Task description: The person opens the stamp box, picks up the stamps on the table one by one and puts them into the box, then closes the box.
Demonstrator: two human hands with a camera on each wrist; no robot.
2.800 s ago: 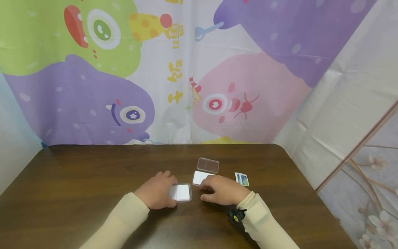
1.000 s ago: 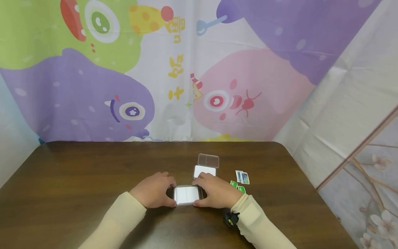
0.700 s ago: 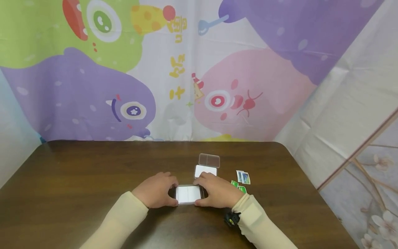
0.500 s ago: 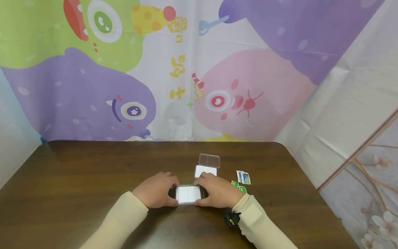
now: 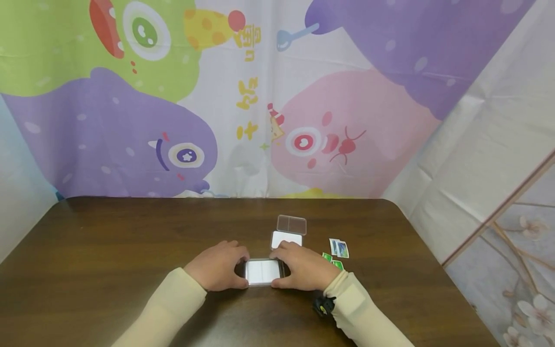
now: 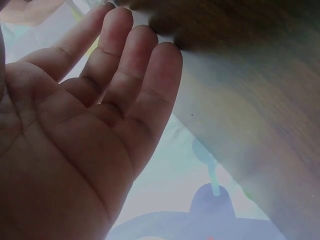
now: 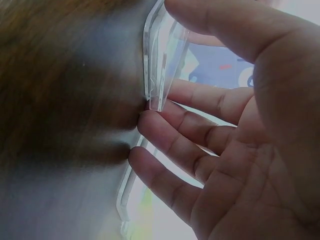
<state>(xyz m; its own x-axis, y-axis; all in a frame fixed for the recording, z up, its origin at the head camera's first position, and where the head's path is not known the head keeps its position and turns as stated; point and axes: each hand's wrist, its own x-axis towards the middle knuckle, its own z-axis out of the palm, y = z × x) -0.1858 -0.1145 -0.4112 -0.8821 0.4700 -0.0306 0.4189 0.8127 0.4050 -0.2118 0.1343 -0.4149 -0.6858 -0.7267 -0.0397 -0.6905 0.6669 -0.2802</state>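
Clear case (image 5: 262,272) lies on tabletop (image 5: 130,231), open second case (image 5: 292,225) just beyond it. Left hand (image 5: 217,266) grips clear case's left end, right hand (image 5: 307,266) pinches its right. Step looks like steadying or squaring clear case; next move seems to call for even pressure.

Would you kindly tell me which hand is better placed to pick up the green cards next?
Probably the right hand: the green cards lie just beside it, while the left hand is across the clear plastic case from them. The right would likely have to release the case first.
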